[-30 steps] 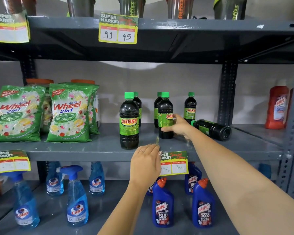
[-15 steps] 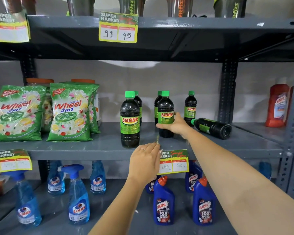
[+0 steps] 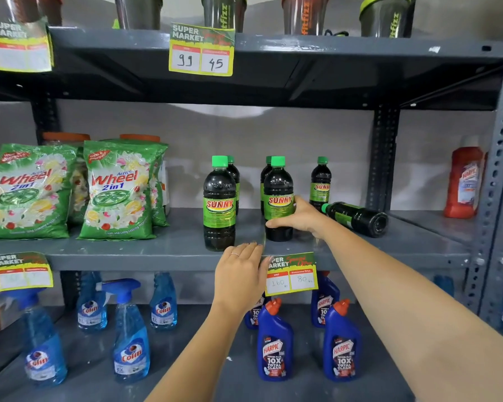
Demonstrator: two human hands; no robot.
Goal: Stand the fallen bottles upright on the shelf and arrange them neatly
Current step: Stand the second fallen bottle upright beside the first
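On the middle shelf [image 3: 157,250], right hand [image 3: 301,217] wrapped round an upright Sunny bottle [image 3: 278,198], squaring it up; left hand [image 3: 241,274] loosely open, empty, at shelf edge below; next, reach right of held bottle, stand fallen bottle [image 3: 356,217] up

The grey metal shelf [image 3: 163,250] carries two green Wheel detergent bags [image 3: 118,190] at its left end. Near the middle stand five dark Sunny bottles [image 3: 219,204] with green caps, two close to the front edge. One more bottle [image 3: 356,218] lies on its side toward the right end. A red bottle [image 3: 463,181] stands at the far right.
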